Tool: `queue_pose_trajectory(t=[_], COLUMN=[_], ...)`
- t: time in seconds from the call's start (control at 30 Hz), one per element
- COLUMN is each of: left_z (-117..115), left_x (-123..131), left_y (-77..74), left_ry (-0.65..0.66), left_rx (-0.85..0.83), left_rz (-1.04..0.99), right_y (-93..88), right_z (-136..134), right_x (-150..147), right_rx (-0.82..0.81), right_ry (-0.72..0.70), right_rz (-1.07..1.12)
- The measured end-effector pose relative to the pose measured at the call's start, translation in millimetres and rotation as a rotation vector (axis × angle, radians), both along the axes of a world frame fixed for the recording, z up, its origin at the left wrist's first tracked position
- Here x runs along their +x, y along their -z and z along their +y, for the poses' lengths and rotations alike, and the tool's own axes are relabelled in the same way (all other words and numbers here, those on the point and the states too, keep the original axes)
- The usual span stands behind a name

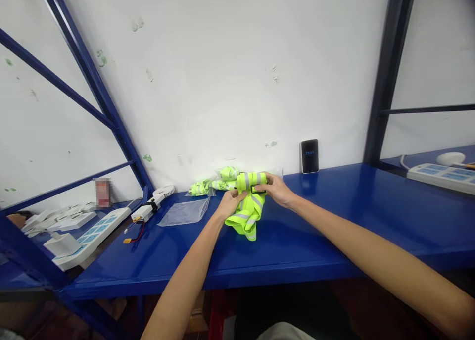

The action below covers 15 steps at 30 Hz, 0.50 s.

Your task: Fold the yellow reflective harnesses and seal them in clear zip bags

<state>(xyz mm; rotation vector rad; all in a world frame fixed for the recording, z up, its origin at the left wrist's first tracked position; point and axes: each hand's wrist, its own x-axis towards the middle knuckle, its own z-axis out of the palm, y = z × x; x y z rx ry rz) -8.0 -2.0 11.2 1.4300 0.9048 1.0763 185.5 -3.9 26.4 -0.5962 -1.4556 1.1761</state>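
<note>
Gripping the high-visibility reflective garment [245, 217] between them, the hands sit close together without touching: the left hand [227, 205] pinches its left side below the rolled band, and the right hand [277, 189] clasps the roll's right end beside a black buckle [259, 189]. From where I stand, whether the hanging folds touch the table [345, 216] cannot be told.

Caution: a slackened right hold could let the roll unwind. Loose folds could catch on the buckle. A wide sweep could displace the bagged reflective bundles [200, 187] just behind the hands, or slide the flat clear plastic bag [183, 212] left of the left hand.

Surface: glossy blue. Farther left of the hands lie a handheld fan [163, 191] and a power strip [94, 238]. Well right of the right hand, a dark-screened device [309, 156] stands against the scuffed white wall [222, 72].
</note>
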Motion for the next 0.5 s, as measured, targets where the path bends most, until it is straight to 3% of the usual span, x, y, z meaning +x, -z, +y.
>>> queue_pose_trajectory(t=[0.13,0.23,0.37,0.5], left_z=[-9.2,-14.3,-15.8,-13.4], left_x=[7.3,12.1,10.7,2.0], left_y=[-0.6,-0.1,-0.9,-1.6], left_ry=[0.056,0.135,0.204,0.213], left_rx=[-0.115,-0.187,-0.235,-0.285], left_rz=[-0.111,-0.142,-0.156,-0.148], right_y=[-1.6,-1.0,-1.2,-4.3], right_z=[8.1,11.4,7.8,-1.7], right_x=[6.7,10.1,10.9,11.4], right_rx=[0.039,0.105,0.216,0.412], right_ry=[0.192,0.239,0.280,0.429], right_rz=[0.068,0.068,-0.066,-0.236])
